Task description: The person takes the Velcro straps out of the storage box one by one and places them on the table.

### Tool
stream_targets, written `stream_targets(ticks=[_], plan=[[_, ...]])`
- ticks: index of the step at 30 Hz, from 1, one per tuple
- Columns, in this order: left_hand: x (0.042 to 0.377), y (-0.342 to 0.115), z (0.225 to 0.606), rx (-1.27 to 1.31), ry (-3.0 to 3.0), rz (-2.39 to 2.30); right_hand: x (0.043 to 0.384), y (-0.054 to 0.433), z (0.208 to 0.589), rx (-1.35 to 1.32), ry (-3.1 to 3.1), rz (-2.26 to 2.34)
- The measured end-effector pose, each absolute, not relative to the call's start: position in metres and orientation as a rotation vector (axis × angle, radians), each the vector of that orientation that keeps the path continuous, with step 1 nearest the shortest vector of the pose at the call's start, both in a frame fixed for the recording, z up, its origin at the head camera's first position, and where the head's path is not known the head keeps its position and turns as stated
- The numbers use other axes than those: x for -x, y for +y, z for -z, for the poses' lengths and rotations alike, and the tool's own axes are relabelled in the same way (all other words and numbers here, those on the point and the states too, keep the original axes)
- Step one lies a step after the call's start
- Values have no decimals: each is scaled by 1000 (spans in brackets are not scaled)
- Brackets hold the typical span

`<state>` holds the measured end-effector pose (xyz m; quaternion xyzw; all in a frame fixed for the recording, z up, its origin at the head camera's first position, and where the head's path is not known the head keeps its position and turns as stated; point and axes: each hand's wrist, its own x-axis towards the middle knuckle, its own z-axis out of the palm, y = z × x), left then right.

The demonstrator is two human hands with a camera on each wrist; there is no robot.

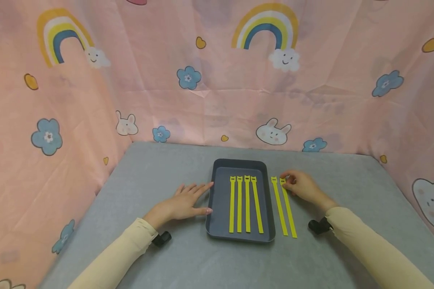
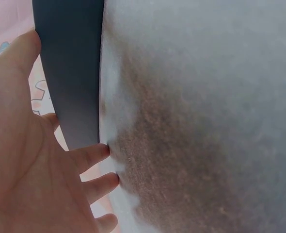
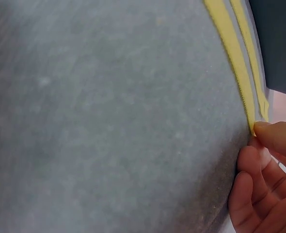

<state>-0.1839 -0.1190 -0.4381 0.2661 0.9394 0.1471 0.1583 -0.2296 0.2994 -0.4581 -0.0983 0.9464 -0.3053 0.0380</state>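
My left hand lies with straight, spread fingers at the left side of a dark grey tray, thumb and index fingertip right at its rim. On the table just right of the tray, two yellow strap-like cable ties lie side by side, slotted heads away from me. My right hand pinches the head of the outer cable tie between thumb and fingers; the strap's tail stretches toward me. In the right wrist view the thumb covers that tie's end. Inside the tray, several matching ties lie in a row.
A grey cloth-like surface covers the table. Pink printed curtain encloses the back and both sides. Small black devices, such as the wrist camera, sit under both sleeves.
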Motion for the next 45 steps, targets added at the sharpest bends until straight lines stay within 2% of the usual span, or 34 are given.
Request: stream_targets(ticks=[30, 45], plan=[[184, -118, 436, -757, 2666, -446, 232, 300, 455, 276, 2876, 977], [182, -117, 431, -752, 2651, -438, 242, 279, 409, 303, 2933, 1004]])
